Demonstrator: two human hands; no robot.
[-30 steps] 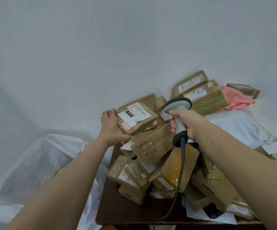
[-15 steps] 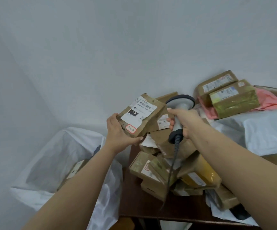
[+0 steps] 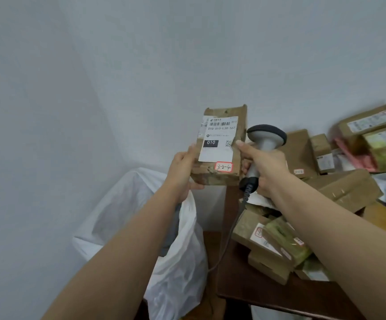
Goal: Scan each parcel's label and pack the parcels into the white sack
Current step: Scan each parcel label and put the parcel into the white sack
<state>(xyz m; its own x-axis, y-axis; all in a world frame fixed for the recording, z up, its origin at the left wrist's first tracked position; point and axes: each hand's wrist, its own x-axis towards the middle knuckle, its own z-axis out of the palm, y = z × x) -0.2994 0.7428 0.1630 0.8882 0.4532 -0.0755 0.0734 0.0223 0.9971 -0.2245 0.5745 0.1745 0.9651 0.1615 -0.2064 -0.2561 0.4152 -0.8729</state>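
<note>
Parcel (image 3: 219, 146) now upright above white sack (image 3: 175, 239) — left hand (image 3: 184, 172) gripping it, right hand (image 3: 264, 167) around scanner (image 3: 267, 137).

Soft, even, slightly dim light with a cool grey cast leaves only faint shadows and no glare, the held parcel's label (image 3: 217, 139) reads fairly sharp, while boxes at the right edge (image 3: 376, 125) smear and bend with wide-angle distortion.
</note>
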